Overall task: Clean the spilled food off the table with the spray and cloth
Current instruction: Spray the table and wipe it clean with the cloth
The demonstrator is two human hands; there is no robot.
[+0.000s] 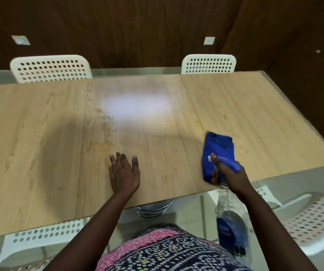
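Observation:
Spilled food point(106, 126) lies as crumbs, droplets and an orange smear near the middle of the light wooden table point(40, 133). My left hand point(124, 173) rests flat on the table just below the smear, fingers spread. My right hand point(225, 173) grips the blue trigger head of a clear spray bottle point(231, 222), whose body hangs below the table's near edge. A folded blue cloth point(218, 149) lies on the table at the near right, partly behind that hand and the nozzle.
Two white perforated chairs point(49, 68) point(209, 64) stand at the table's far side. More white chairs point(313, 222) point(40, 241) sit on my side, right and left. A metal table base point(153, 209) shows under the near edge. Dark wood panelling rises behind.

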